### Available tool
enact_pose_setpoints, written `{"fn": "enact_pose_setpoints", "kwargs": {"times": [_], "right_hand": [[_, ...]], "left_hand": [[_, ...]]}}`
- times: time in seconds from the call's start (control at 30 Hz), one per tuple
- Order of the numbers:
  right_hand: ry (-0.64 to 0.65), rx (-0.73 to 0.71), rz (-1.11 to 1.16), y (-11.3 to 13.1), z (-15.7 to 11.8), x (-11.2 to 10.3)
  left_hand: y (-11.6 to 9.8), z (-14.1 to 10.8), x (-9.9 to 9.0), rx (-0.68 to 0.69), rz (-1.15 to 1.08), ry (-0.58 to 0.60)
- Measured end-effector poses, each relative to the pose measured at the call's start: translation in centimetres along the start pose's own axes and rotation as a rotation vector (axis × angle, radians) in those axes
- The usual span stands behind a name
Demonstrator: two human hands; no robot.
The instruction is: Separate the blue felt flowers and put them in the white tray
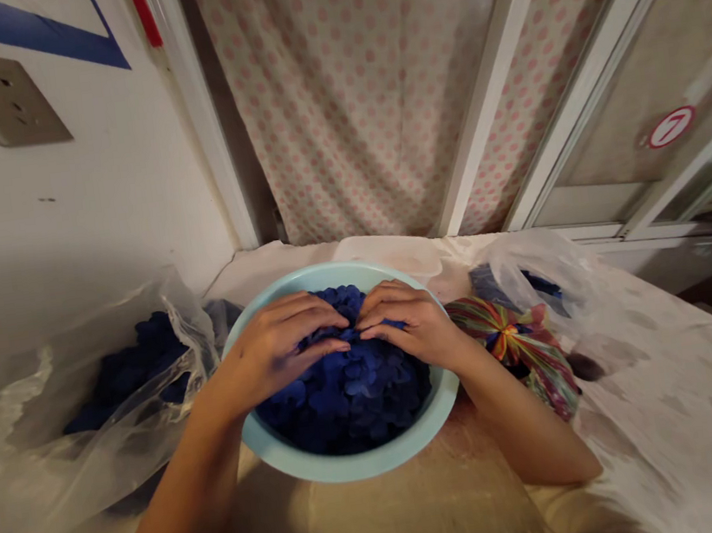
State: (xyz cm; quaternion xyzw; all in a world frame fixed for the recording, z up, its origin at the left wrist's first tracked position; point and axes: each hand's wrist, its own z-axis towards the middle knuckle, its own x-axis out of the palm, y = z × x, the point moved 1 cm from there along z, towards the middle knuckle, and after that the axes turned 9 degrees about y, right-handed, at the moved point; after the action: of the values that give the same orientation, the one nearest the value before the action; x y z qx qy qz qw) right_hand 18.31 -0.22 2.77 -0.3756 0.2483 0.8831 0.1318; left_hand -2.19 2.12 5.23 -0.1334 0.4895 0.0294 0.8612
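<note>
Here, the left hand (280, 339) and right hand (412, 320) curl over the blue petals (353, 398) in the basin (356, 467), fingertips close together; whether they grip any, I cannot tell. Thin pieces probably want light fingertips, working low within the rim so none spill.

pink-dotted curtain (358, 83) beside a white wall (102, 186)
</note>
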Motion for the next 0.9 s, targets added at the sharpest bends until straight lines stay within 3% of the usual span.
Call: {"fn": "enact_pose_setpoints", "kwargs": {"times": [0.13, 0.33, 0.63, 0.9], "right_hand": [[-0.055, -0.006, -0.008, 0.0, 0.0, -0.1], [-0.111, 0.003, 0.01, -0.3, 0.0, 0.0], [-0.086, 0.055, -0.055, -0.3, -0.2, -1.3], [-0.021, 0.094, -0.162, -0.3, -0.3, -1.2]], "left_hand": [[-0.2, 0.1, 0.0, -0.042, 0.02, 0.011], [-0.2, 0.1, -0.2, 0.0, 0.027, 0.014], [0.1, 0.0, -0.5, -0.038, 0.125, -0.004], [0.8, 0.2, -0.1, -0.131, 0.233, 0.16]]}}
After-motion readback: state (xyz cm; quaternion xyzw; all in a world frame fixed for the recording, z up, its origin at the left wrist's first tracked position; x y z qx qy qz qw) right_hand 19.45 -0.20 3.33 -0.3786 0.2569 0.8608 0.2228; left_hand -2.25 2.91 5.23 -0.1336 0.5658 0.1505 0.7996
